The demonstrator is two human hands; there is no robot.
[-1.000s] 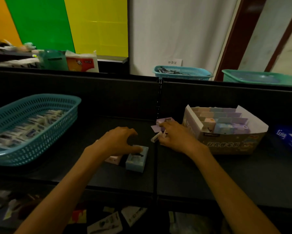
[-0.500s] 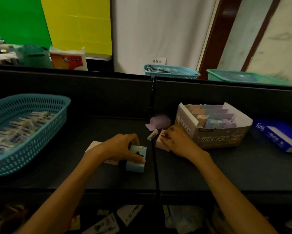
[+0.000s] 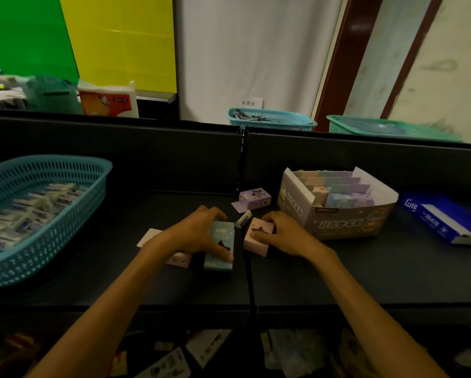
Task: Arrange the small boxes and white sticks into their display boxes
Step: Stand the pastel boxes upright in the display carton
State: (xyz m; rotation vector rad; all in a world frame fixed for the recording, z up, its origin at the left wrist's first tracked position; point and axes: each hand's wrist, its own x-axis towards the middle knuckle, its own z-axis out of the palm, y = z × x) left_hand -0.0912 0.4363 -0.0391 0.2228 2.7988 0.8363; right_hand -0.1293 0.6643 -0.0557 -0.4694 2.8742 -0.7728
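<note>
Small blue cardboard box [image 3: 219,245] sits gripped in your left hand [image 3: 194,236]; your right hand [image 3: 282,233] clasps the small pink cardboard box [image 3: 257,236] on the black counter [image 3: 365,268].

Teal lattice basket [image 3: 73,214] on a black shelf [image 3: 365,274] — pastel all over otherwise. Light blue box [image 3: 219,241], pink box [image 3: 256,238], lilac box [image 3: 254,199] with a dark star cutout, lavender display box [image 3: 338,222] — plus a deep blue carton [image 3: 447,222] with white lettering.

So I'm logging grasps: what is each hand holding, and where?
Left hand grips the blue box across its top face; right hand holds the pink box by its right end.
</note>
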